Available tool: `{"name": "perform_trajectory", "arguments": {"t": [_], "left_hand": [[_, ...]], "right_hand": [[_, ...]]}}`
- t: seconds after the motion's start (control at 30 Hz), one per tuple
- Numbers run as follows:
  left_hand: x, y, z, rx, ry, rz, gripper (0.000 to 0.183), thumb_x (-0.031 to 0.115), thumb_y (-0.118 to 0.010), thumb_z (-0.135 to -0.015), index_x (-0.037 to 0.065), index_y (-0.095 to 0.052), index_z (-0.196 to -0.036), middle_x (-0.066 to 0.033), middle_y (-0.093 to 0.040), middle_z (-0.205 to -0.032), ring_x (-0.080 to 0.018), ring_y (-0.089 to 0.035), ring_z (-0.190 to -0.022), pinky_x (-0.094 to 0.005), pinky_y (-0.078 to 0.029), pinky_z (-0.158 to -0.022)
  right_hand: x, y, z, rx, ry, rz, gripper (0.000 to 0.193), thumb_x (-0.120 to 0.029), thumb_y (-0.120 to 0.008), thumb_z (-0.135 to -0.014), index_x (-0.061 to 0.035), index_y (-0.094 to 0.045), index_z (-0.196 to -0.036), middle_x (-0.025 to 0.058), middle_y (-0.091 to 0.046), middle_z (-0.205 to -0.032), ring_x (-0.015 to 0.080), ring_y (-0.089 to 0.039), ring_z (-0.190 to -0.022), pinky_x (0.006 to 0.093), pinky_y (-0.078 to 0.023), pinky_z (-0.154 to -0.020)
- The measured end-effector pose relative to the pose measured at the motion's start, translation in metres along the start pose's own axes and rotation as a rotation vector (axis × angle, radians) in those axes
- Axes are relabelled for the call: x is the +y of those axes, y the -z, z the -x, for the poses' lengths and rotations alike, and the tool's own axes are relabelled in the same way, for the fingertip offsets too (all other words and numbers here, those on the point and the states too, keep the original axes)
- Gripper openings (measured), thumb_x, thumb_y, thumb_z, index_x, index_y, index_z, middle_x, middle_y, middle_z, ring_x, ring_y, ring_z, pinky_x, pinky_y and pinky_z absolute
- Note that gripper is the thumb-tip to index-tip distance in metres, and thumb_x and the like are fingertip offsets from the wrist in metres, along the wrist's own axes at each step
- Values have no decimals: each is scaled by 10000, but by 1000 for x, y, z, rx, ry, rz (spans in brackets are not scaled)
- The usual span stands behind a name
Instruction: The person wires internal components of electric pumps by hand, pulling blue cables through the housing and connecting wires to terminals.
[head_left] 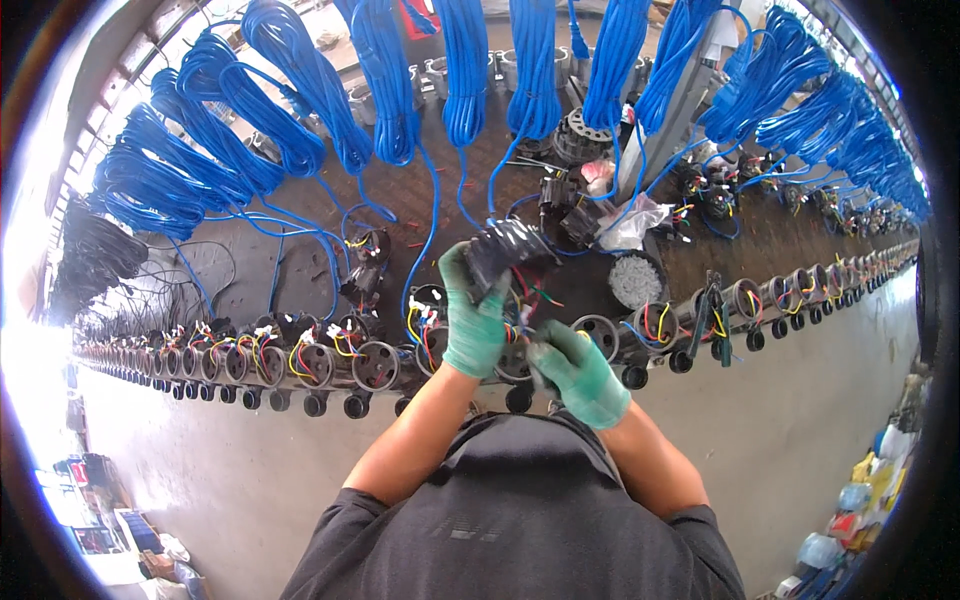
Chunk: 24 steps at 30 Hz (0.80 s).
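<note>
My left hand (474,318), in a green glove, is closed around a black ribbed housing (508,252), tilted over the bench edge. Red, green and other coloured wires (530,292) come out of its underside. Just right of them, my right hand (580,372), also gloved in green, has its fingers curled at the lower wire ends. What lies between those fingers is partly hidden and cannot be named. Under both hands runs a row of round black casings (376,366) with wires sticking out. A blue cable (493,190) reaches down to the held housing.
Bundles of blue cable (463,80) hang along the far side. A tub of small whitish pieces (635,281), a clear plastic bag (636,222) and more black housings (560,200) stand on the dark bench (440,215). Pliers (707,310) rest at the right front edge. A metal post (665,125) rises behind.
</note>
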<state>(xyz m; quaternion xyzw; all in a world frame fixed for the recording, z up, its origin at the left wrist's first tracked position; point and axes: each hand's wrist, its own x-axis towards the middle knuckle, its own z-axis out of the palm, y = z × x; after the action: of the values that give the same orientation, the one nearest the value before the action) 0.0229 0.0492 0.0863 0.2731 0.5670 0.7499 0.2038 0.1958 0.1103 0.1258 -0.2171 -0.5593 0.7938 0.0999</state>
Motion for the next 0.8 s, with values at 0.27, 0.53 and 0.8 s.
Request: {"name": "perform_trajectory", "arguments": {"t": [0.27, 0.53, 0.8], "left_hand": [[-23, 21, -26, 82, 82, 387, 364, 109, -694, -1021, 159, -499, -1325, -52, -657, -1265, -202, -692, -1104, -378, -595, -931], [7, -23, 1, -12, 224, 297, 655, 372, -802, -978, 128, -398, -1433, -79, -566, -1328, -185, -601, -1170, -371, -548, -972], [-11, -19, 9, -124, 51, -173, 582, 303, -737, -1043, 72, -382, -1441, -105, -574, -1290, -194, -599, -1122, -377, -546, -950]], "right_hand": [[7, 55, 44, -87, 238, 1138, 178, -200, -688, -1037, -23, -690, -1017, 114, -677, -799, 210, -670, -687, 365, -527, -651], [38, 8, -23, 242, 310, 303, 224, -90, -729, -1004, -13, -669, -1206, 168, -749, -954, 156, -698, -838, 342, -562, -758], [9, 11, -5, 417, 684, 622, 124, -59, -770, -974, -26, -730, -1087, 86, -695, -862, 171, -609, -694, 312, -501, -652]]}}
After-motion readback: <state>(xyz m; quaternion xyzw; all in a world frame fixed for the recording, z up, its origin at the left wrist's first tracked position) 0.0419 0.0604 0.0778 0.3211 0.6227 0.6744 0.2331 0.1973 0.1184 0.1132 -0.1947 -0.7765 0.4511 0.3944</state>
